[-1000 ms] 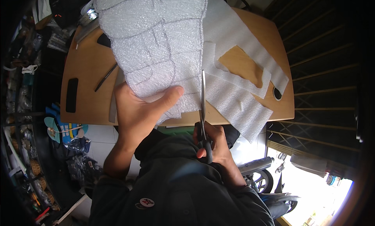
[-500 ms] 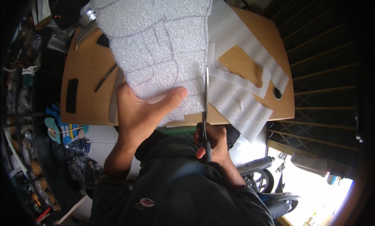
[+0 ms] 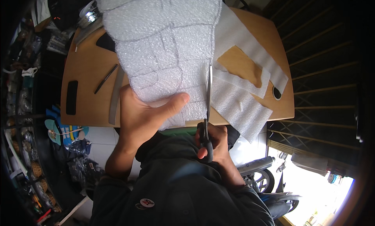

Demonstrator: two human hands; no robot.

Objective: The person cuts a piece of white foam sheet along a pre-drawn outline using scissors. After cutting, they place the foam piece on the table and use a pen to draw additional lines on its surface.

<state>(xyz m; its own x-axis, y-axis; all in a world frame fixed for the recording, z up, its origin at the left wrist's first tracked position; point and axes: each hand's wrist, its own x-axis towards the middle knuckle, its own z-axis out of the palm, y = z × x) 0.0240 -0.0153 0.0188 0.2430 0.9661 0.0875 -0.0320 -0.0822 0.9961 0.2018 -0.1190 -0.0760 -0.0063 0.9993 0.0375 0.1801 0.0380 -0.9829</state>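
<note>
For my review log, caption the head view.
Left hand holds a marked foam sheet; right hand holds scissors at its edge, at a brown table.

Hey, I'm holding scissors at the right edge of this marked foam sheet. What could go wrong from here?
The scissors in your right hand might stray across the drawn lines, since some run close to the blades. Your left hand could get nicked if the blades swing left, as its thumb lies on the sheet. The foam sheet looks thin and flexible, so it may bend and spoil a cut.
</note>
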